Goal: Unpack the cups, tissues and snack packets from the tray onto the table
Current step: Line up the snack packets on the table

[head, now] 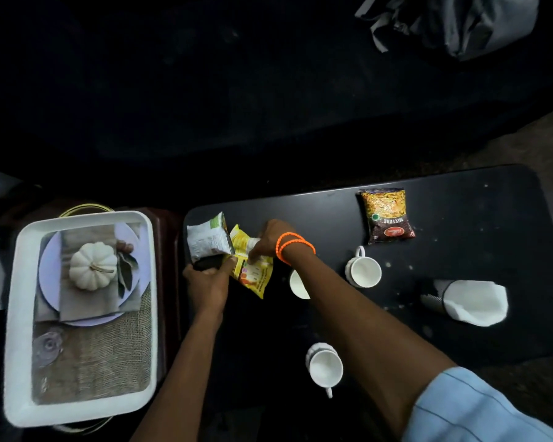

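Note:
Over the black table's (460,218) left end, my left hand (208,282) grips a white and green snack packet (206,239) by its lower edge. My right hand (268,239), with orange bands at the wrist, pinches a yellow snack packet (253,275) right beside it. A "Mixture" packet (386,215) lies flat at the far side. Three white cups stand on the table: one (364,271) by the Mixture packet, one (298,287) partly hidden under my right forearm, one (325,370) near me. White tissues in a holder (470,303) lie at the right. The white tray (16,314) sits left of the table.
The tray's inside shows a printed picture of a pumpkin (91,266) on a plate and burlap. A dark maroon stand (166,282) lies under the tray. Grey fabric (454,23) is heaped at the far right. Beyond the table everything is dark.

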